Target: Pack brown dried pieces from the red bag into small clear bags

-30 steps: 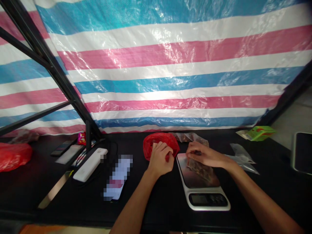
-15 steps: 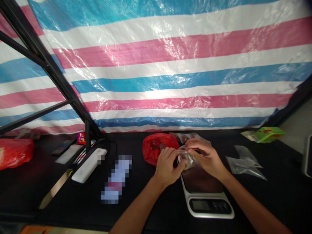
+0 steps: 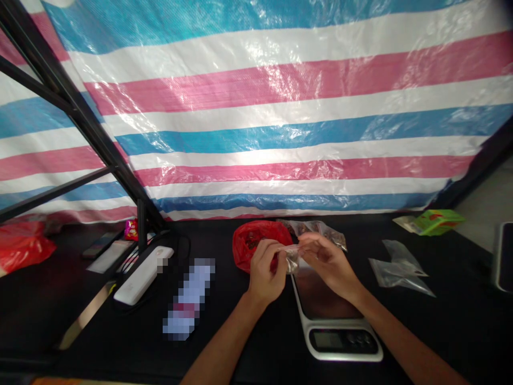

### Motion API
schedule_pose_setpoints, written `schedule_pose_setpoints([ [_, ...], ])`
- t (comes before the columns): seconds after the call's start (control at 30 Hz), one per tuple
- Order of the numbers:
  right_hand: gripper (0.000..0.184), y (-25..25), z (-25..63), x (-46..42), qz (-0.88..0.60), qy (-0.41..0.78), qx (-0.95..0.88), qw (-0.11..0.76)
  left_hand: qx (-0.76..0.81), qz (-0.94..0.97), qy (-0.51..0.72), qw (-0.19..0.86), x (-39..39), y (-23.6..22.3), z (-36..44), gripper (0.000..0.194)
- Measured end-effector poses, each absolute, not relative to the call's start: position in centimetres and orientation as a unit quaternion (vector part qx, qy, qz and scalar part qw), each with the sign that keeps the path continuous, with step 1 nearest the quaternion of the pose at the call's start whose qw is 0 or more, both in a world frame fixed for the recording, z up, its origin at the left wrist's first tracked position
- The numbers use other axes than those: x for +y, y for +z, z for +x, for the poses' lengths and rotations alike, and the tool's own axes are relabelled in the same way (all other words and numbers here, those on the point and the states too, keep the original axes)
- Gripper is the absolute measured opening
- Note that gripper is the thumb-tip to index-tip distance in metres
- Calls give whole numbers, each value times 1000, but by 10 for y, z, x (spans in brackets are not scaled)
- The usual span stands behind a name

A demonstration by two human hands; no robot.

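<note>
My left hand (image 3: pixel 263 274) and my right hand (image 3: pixel 325 263) pinch a small clear plastic bag (image 3: pixel 293 259) between them, just above the back edge of a digital kitchen scale (image 3: pixel 334 326). The bag's contents are hard to make out. Behind my left hand lies a crumpled red plastic bag (image 3: pixel 250 240) with dark pieces inside. Behind my right hand is a clear bag (image 3: pixel 331 232) of brown pieces. My hands touch neither of these as far as I can tell.
Flat clear plastic bags (image 3: pixel 401 270) and a green packet (image 3: pixel 436 222) lie to the right on the black table (image 3: pixel 100 326). To the left are a white power bank (image 3: pixel 142 275), a blurred phone (image 3: pixel 188 299), and a red bag (image 3: pixel 20 248). A striped tarp and black frame stand behind.
The small bag has risen off the scale pan since the oldest frame. Both hands now pinch its top, drawn slightly apart. The view has tilted slightly.
</note>
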State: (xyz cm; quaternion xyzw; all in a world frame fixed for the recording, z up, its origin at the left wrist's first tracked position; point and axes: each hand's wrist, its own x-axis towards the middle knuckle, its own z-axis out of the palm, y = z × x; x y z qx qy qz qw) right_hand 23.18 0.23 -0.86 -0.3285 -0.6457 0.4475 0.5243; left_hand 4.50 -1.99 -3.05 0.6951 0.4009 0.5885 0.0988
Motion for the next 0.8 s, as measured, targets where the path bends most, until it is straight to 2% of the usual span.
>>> schedule_pose_setpoints([
  [0.13, 33, -7, 233, 3, -327, 460, -633, 530, 402, 688, 597, 97, -20, -31, 45, 17],
  [0.27, 27, -9, 235, 4, -330, 439, -640, 538, 397, 703, 582, 95, -23, -30, 43, 17],
  [0.37, 25, -11, 235, 4, -330, 418, -647, 545, 403, 724, 551, 100, -25, -29, 41, 25],
  [0.53, 33, -15, 235, 5, -332, 419, -664, 523, 405, 733, 536, 104, -24, -27, 39, 32],
  [0.7, 18, -16, 233, 3, -353, 373, -662, 545, 389, 740, 544, 73, -25, -29, 38, 29],
  [0.8, 21, -15, 233, 2, -346, 381, -659, 549, 388, 744, 540, 66, -25, -30, 39, 28],
])
